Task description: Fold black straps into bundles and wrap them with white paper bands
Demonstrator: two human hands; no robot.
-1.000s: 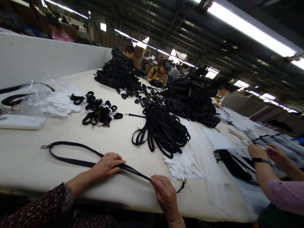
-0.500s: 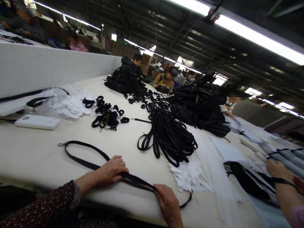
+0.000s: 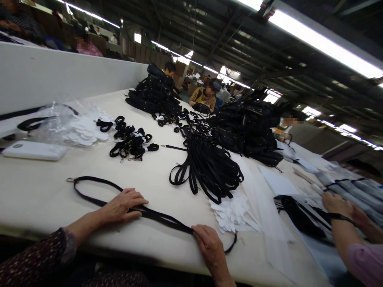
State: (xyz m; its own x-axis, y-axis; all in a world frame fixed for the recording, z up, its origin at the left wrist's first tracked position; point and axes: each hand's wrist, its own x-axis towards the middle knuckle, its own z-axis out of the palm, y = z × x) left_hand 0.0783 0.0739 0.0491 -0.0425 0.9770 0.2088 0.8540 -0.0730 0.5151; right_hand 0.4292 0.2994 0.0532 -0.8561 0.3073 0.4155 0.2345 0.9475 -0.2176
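A long black strap (image 3: 95, 190) with a metal clasp at its far left end lies doubled on the cream table (image 3: 38, 191). My left hand (image 3: 122, 205) rests flat on the strap, pressing it to the table. My right hand (image 3: 211, 245) pinches the same strap near the table's front edge, and its short tail curls off to the right. A heap of black straps (image 3: 209, 165) lies behind, with a stack of white paper cut-outs (image 3: 235, 213) in front of it.
Small clipped straps (image 3: 130, 143) and a plastic bag of white pieces (image 3: 72, 127) sit at the left, beside a white flat device (image 3: 32, 150). Black bags (image 3: 248, 127) are piled further back. A co-worker's hands (image 3: 341, 207) handle a black bag at the right.
My left hand slid leftwards along the strap, widening the gap between my hands. The right hand stays pinched near the front edge. The view shifted slightly.
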